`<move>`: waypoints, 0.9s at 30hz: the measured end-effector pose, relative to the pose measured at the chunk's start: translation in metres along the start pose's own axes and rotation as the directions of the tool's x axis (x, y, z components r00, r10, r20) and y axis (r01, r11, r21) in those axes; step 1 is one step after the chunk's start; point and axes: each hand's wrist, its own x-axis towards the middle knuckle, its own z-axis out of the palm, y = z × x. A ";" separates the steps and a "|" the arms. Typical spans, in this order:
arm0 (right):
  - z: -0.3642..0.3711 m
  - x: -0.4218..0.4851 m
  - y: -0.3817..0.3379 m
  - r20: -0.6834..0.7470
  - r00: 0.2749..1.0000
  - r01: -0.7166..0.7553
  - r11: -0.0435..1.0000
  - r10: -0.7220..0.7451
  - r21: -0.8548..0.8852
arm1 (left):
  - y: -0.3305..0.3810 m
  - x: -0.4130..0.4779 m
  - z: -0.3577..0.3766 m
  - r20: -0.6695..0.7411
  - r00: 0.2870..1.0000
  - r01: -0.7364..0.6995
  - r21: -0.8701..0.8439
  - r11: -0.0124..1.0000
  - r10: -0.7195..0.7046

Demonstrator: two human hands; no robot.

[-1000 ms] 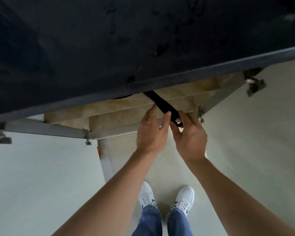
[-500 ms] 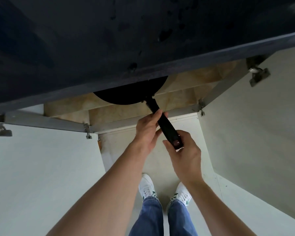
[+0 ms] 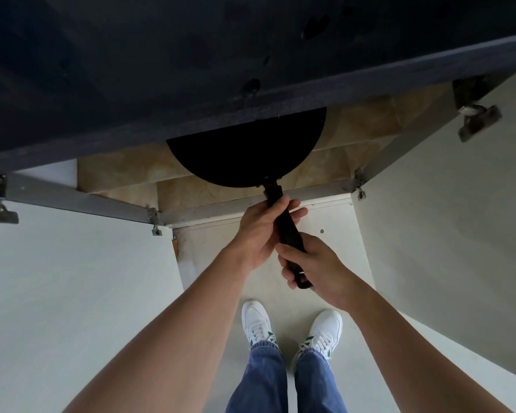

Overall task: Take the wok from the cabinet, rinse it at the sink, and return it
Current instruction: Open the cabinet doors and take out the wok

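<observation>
Under-counter cabinet (image 3: pixel 370 135), doors open, beneath dark countertop (image 3: pixel 191 55). Item: black wok (image 3: pixel 245 156), now half clear of the cabinet where a second ago we saw only its handle (image 3: pixel 286 228). Our left hand (image 3: pixel 259 231) and right hand (image 3: pixel 319 266) both wrap fingers around the handle. We judge extraction nearly complete; sink next.
</observation>
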 end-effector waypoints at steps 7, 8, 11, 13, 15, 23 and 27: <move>0.010 0.016 -0.001 -0.269 0.962 -0.028 0.961 -0.049 -0.274 | -0.006 0.001 0.003 0.012 1.000 -0.003 -0.003 1.000 0.003; 0.012 0.017 0.002 -0.289 0.954 -0.006 0.956 -0.084 -0.295 | -0.005 0.002 0.003 0.014 1.000 -0.009 0.001 1.000 0.009; 0.015 0.015 0.007 -0.329 0.933 0.042 0.951 -0.147 -0.307 | -0.007 0.003 0.007 -0.011 1.000 -0.018 -0.006 1.000 0.018; 0.018 0.008 0.009 -0.340 0.925 0.061 0.950 -0.169 -0.306 | -0.012 -0.002 0.009 -0.008 1.000 -0.011 -0.023 1.000 0.011; 0.022 -0.003 0.013 -0.356 0.920 0.060 0.954 -0.166 -0.292 | -0.018 -0.010 0.008 0.000 1.000 0.000 -0.021 1.000 0.000; 0.043 -0.075 0.024 -0.431 0.900 -0.041 0.968 -0.073 -0.249 | -0.044 -0.073 0.021 -0.015 0.998 0.061 0.052 0.997 -0.061; 0.055 -0.126 0.033 -0.454 0.887 -0.074 0.944 -0.085 -0.322 | -0.058 -0.122 0.028 -0.008 0.995 0.104 0.080 0.991 -0.103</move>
